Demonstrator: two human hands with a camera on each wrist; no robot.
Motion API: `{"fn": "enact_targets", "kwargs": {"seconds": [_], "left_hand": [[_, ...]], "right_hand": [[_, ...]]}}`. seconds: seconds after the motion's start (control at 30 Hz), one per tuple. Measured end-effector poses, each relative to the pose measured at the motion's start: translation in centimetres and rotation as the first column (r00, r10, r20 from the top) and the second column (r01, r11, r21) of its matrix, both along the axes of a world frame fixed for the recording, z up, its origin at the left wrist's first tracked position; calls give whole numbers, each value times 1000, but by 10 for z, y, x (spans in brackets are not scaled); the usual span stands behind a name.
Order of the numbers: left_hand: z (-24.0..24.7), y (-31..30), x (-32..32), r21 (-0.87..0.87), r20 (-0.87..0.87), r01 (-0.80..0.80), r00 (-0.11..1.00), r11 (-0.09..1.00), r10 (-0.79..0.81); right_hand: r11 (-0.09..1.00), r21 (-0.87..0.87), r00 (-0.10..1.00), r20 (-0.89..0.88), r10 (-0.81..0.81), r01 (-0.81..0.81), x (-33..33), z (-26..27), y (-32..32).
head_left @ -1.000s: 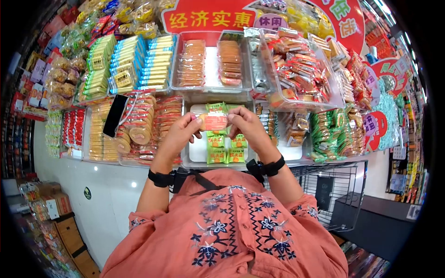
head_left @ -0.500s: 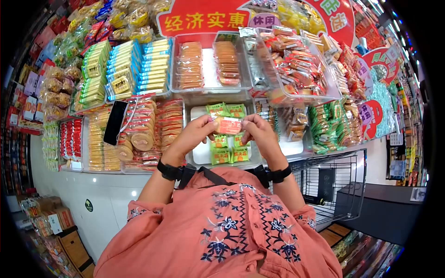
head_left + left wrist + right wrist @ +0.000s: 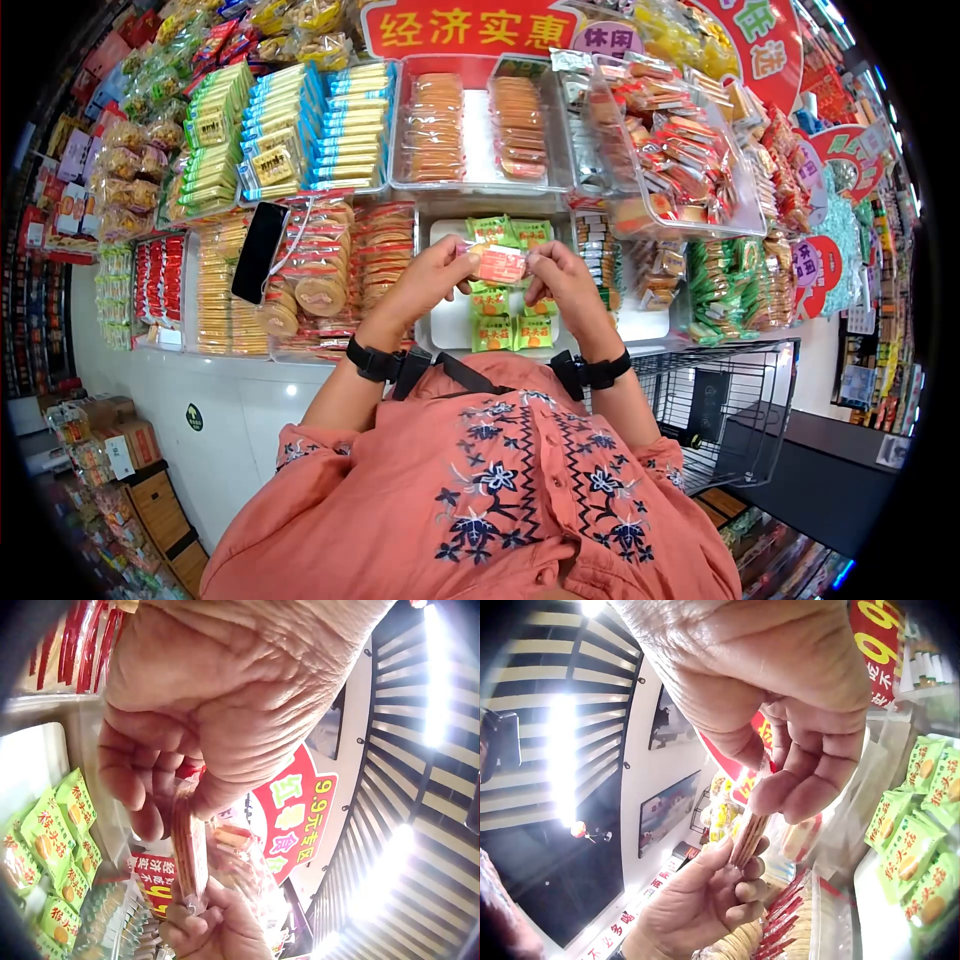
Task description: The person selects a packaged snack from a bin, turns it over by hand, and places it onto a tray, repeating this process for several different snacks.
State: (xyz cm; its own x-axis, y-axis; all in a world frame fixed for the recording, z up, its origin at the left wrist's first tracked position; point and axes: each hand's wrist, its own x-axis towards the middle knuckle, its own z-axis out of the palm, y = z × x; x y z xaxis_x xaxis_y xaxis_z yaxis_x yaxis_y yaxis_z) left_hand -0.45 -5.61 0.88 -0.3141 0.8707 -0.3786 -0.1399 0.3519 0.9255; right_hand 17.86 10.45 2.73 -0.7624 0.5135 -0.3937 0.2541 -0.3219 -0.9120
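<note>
Both hands hold a small clear-wrapped biscuit packet [image 3: 502, 264] with a red printed label, above a tray. My left hand [image 3: 440, 278] pinches one end between thumb and fingers. At the opposite end, my right hand [image 3: 565, 285] pinches the wrapper. Seen edge-on in the left wrist view, the packet [image 3: 189, 847] is thin and layered. The right wrist view also shows its layered edge [image 3: 751, 836] between the two hands. Beneath lie several green snack packets [image 3: 492, 334] in rows on the white tray [image 3: 445, 325].
Bins of wrapped biscuits [image 3: 320, 290] flank the tray on the left. A raised clear bin of red-wrapped snacks [image 3: 680, 140] stands at the back right. A black phone-like device [image 3: 260, 252] sits over the left bins. A wire shopping cart [image 3: 735, 410] stands at right.
Both hands keep hold of the biscuit packet and have shifted slightly right over the green packets. The head view has moved a little.
</note>
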Motion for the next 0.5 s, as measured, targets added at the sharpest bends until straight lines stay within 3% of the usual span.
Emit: {"fn": "enact_targets", "kwargs": {"seconds": [0.5], "left_hand": [[-4, 9, -3, -18, 5, 37, 999, 999, -37]], "right_hand": [[998, -45, 999, 7, -38, 38, 3, -11, 2]]}}
